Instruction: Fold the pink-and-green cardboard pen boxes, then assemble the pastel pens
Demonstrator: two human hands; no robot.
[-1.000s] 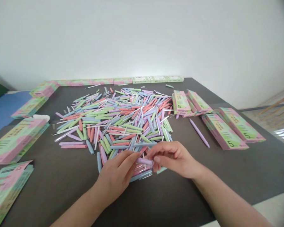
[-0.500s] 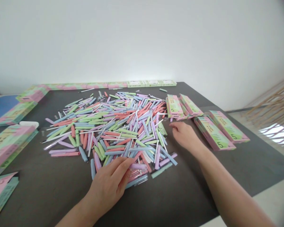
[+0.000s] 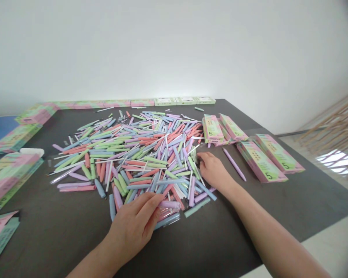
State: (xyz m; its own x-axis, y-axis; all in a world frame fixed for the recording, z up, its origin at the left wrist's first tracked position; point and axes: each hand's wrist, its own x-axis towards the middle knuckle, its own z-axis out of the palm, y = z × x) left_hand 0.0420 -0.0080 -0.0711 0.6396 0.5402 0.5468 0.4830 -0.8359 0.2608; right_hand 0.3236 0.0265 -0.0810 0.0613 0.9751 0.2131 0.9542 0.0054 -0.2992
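A broad heap of loose pen parts [image 3: 139,154] in purple, red, green and blue, mixed with thin white refills, spreads over the dark table. At its front edge my left hand [image 3: 136,220] is closed, palm down, around a purple pen part [image 3: 169,205] with a clear end. Other pen parts lie under and beside those fingers. My right hand [image 3: 214,170] reaches to the heap's right edge with fingers curled by some green parts; what is in its fingertips is hidden. A whole-looking purple pen [image 3: 234,164] lies on the table right of that hand.
Pink and green boxes [image 3: 262,162] lie at the right, with more boxes [image 3: 213,128] behind my right hand. A row of boxes [image 3: 142,102] lines the back edge by the wall. Larger boxes [image 3: 11,173] stand along the left side. Wooden sticks [image 3: 333,127] are beyond the table.
My right hand has moved left to the heap's edge. The purple pen now shows on the table where that hand was. My left hand keeps its hold in nearly the same place.
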